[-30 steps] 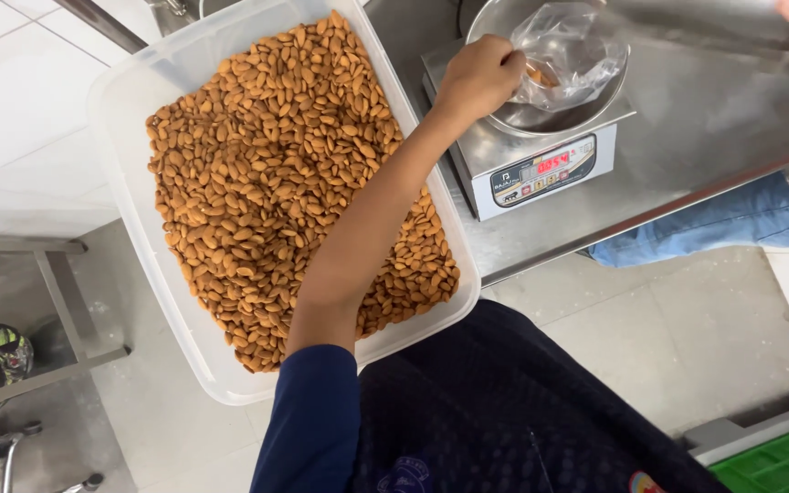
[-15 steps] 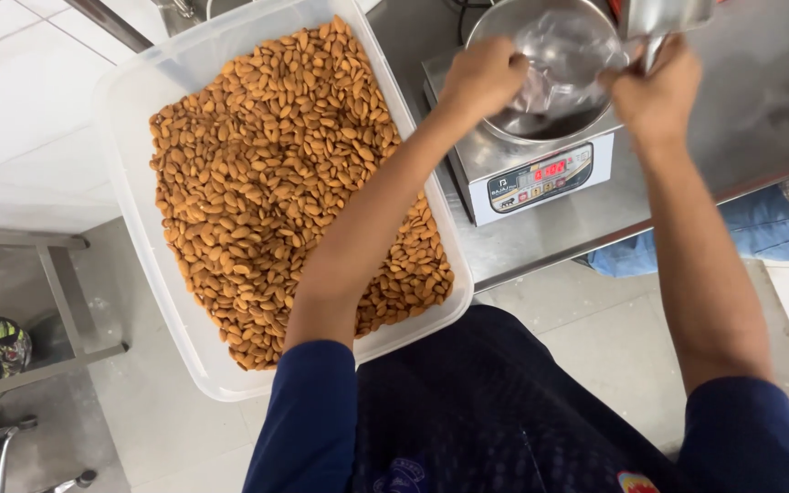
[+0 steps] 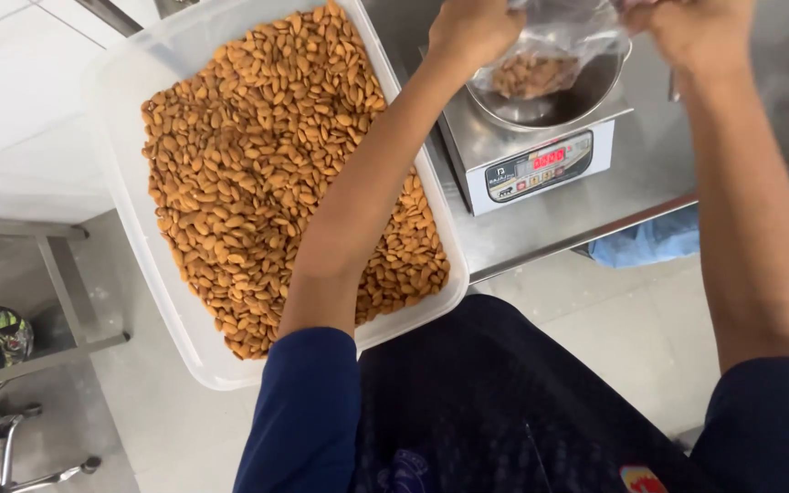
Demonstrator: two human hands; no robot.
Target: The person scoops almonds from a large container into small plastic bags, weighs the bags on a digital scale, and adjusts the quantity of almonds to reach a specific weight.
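Almonds [image 3: 267, 173] fill the wide white tray [image 3: 130, 210] at the left of the head view, its near end jutting past the steel tabletop [image 3: 632, 201]. Both hands sit at the top edge: the left hand [image 3: 472, 32] and the right hand [image 3: 687, 32] each have their grip closed on the mouth of a clear plastic bag [image 3: 550, 55] with a few almonds inside. The bag hangs in the metal bowl [image 3: 559, 105] on the digital scale [image 3: 531, 160], just beside the tray.

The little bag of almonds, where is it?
The bag is at the top of the head view, held between both hands just above the scale's metal bowl.
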